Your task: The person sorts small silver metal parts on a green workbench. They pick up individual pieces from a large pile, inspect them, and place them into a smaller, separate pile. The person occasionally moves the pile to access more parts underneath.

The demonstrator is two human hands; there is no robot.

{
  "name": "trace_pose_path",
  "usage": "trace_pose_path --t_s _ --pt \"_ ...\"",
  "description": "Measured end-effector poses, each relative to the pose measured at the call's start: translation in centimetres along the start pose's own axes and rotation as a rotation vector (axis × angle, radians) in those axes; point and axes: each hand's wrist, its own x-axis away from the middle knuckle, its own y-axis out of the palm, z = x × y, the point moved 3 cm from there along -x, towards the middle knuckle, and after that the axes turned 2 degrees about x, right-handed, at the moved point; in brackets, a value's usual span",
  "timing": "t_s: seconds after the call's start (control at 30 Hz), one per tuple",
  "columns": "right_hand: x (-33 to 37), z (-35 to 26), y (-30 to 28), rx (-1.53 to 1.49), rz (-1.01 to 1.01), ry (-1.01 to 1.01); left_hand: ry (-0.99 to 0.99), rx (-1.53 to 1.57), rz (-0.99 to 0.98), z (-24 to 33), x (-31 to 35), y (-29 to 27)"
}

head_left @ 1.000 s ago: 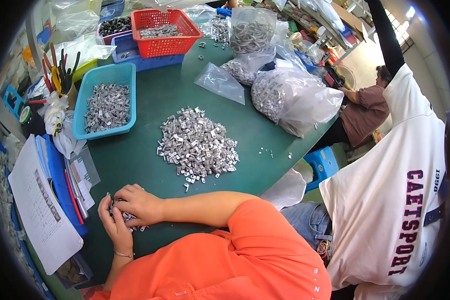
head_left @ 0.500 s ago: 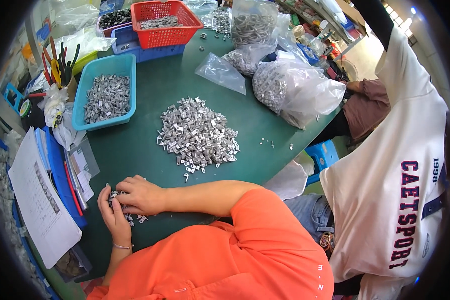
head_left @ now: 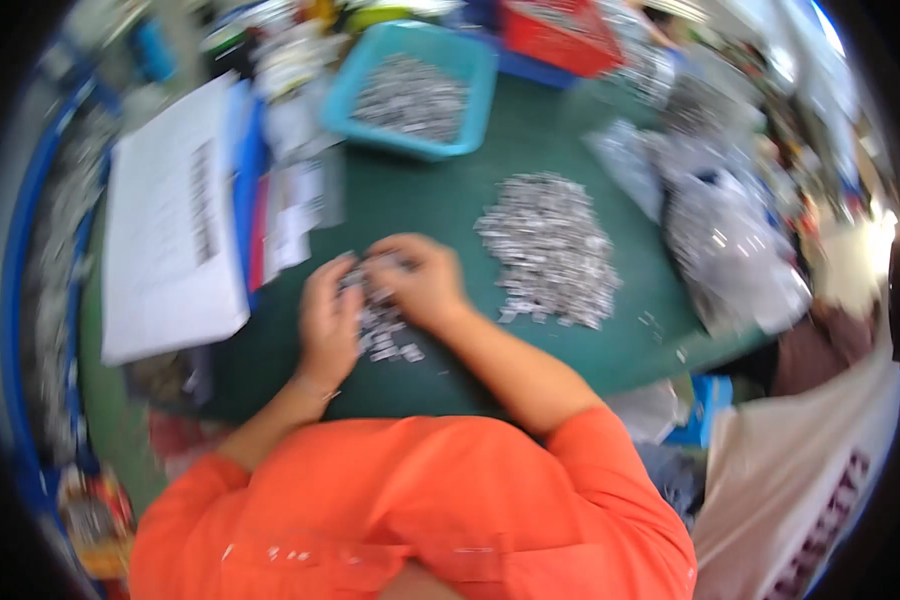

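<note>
Swung leftward since the earlier frame, the head view shows the left hand [head_left: 332, 312] and right hand [head_left: 422, 285] still cupped around small metal parts [head_left: 382, 332] near the bench's [head_left: 400, 195] near-left corner; blur hides any firm grip. Beyond them stands a turquoise tub [head_left: 410, 148]; papers [head_left: 165, 230] crowd the left edge, a larger heap [head_left: 555, 255] lies mid-bench.

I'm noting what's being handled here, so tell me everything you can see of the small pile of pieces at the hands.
The small pile is a loose heap of little silvery-grey pieces, metallic in look; blur hides their exact shape. It lies on the green table, left of the larger heap. The left hand is at its left, the right hand at its upper right, both partly hiding it. Some pieces spread out at its near edge.
</note>
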Motion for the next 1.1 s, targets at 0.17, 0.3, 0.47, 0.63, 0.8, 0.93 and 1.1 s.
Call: trace_pose_path --t_s 0.17,0.3,0.47,0.63,0.8,0.93,1.1 --pt "-0.4 0.5 0.3 -1.420 -0.023 0.841 -0.060 0.267 0.148 0.4 0.2 -1.1" --pt "-0.1 0.5 1.1 -1.722 0.011 0.860 -0.261 0.806 0.119 3.3 0.4 -1.1" --pt "0.0 -1.4 1.6 -1.813 0.073 0.795 -0.705 1.483 0.133 3.4 -0.2 1.6" --pt "0.1 -3.7 1.9 -1.741 0.101 0.684 -0.791 1.725 0.083 4.2 -0.4 2.4" --pt "0.2 -4.6 1.7 -1.626 0.079 0.606 -0.832 1.789 0.095 4.0 -0.2 1.9" --pt "-0.1 -4.6 1.3 -1.481 -0.059 0.458 -0.737 1.900 -0.005 3.2 -0.1 2.4" --pt "0.1 -6.7 1.3 -1.000 0.063 0.263 -0.844 1.929 -0.010 3.0 0.4 2.6"
